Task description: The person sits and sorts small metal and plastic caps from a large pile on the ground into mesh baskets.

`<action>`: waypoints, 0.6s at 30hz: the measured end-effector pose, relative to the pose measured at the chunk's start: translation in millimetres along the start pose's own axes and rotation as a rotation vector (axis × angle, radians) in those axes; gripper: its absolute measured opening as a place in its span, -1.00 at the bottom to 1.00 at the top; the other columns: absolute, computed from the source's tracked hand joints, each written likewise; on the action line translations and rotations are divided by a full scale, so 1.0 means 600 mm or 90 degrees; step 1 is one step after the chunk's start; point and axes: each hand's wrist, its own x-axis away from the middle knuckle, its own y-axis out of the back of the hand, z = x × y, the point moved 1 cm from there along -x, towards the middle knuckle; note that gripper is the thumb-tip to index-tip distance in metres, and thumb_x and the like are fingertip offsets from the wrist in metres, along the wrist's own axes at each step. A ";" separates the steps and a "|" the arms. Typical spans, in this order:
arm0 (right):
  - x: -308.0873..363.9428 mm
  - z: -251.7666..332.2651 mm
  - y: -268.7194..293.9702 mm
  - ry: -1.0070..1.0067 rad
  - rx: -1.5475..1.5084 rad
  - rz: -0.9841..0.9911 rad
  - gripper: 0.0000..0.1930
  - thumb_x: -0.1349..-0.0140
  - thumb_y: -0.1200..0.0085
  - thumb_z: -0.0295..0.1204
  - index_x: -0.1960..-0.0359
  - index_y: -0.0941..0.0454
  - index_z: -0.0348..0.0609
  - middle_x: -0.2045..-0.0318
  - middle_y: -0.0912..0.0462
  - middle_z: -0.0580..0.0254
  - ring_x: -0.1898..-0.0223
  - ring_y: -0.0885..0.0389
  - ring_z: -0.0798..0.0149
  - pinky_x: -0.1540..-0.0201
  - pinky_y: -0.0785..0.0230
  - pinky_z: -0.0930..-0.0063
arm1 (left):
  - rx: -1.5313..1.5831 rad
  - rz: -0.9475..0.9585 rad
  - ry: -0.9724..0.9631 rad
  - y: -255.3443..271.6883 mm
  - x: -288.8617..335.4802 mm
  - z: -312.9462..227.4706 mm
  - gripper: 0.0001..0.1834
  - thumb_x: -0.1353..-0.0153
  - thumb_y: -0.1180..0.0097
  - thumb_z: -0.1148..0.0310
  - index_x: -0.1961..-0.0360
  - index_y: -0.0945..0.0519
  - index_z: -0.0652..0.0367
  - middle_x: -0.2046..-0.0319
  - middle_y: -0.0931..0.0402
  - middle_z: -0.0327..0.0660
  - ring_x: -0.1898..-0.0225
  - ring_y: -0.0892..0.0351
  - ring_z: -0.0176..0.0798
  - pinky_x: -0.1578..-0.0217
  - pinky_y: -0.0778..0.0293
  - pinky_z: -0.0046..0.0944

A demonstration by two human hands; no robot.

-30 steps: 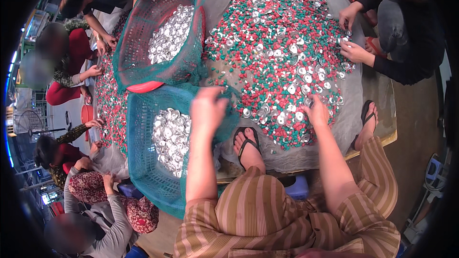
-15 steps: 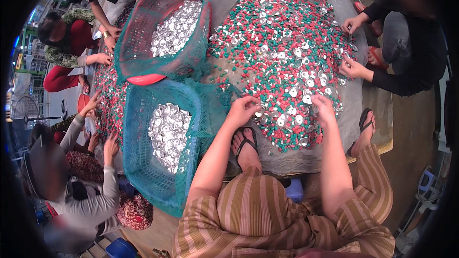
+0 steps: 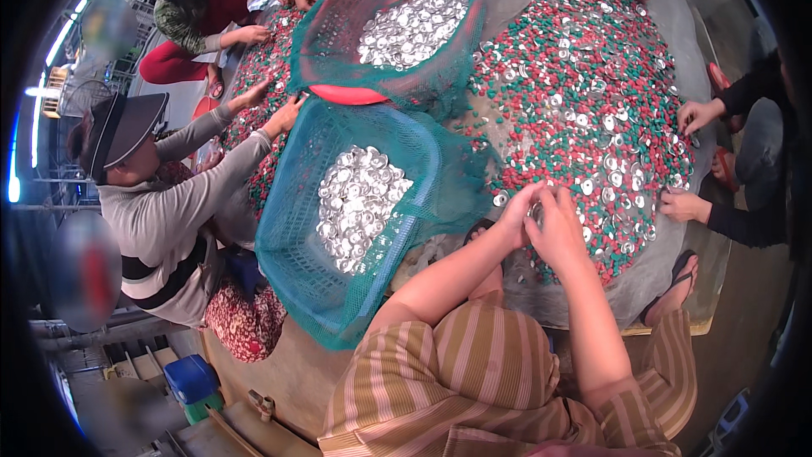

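Observation:
Close together over the near part of the pile, my left hand (image 3: 518,216) and my right hand (image 3: 558,227) both have their fingers curled in. Shiny silver metal discs (image 3: 536,213) show in the gap between them; the fingers hide how many. Below and around lies a spread pile of small red and green pellets (image 3: 584,76), mixed with round silver discs such as this one with a centre hole (image 3: 616,178). To the left, a blue basket (image 3: 275,245) under green netting holds a heap of silver discs (image 3: 359,207).
A red basket (image 3: 326,42) with more discs stands beyond the blue one, netting draped over it. Co-workers' hands (image 3: 689,203) reach into the pile from the right and far side. At left, a person in a cap (image 3: 161,203) works at another pile. Clear plastic sheeting (image 3: 541,305) lies underneath.
My hands were apart over the pile and have come together, with discs between them. The view has swung left. The co-worker's hands on the right have shifted.

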 end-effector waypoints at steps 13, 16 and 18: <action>0.005 -0.247 0.119 -0.355 0.052 0.100 -0.73 0.13 -0.21 -0.25 0.46 -0.56 -0.18 0.53 -0.58 0.12 0.46 -0.57 0.17 0.33 -0.38 0.33 | -0.225 -0.226 -0.720 0.036 0.186 -0.225 -0.85 -0.08 0.01 0.33 0.46 -0.48 0.21 0.49 -0.49 -0.14 0.57 -0.48 -0.29 0.66 -0.36 -0.42; 0.023 -0.267 0.089 -0.404 0.055 0.267 -0.71 0.24 -0.29 -0.24 0.54 -0.61 -0.19 0.55 -0.60 0.13 0.51 -0.57 0.27 0.36 -0.36 0.40 | -0.700 -0.752 -1.033 0.064 0.236 -0.282 -0.81 -0.05 -0.04 0.35 0.36 -0.50 0.26 0.40 -0.51 -0.14 0.32 -0.50 -0.16 0.29 -0.37 -0.24; 0.035 -0.258 0.058 -0.447 0.073 0.273 -0.72 0.28 -0.31 -0.24 0.53 -0.61 -0.12 0.52 -0.61 0.16 0.45 -0.58 0.23 0.32 -0.39 0.37 | -0.942 -0.931 -1.175 0.026 0.232 -0.266 -0.82 -0.02 -0.06 0.39 0.35 -0.50 0.26 0.38 -0.50 -0.11 0.24 -0.46 -0.11 0.20 -0.32 -0.19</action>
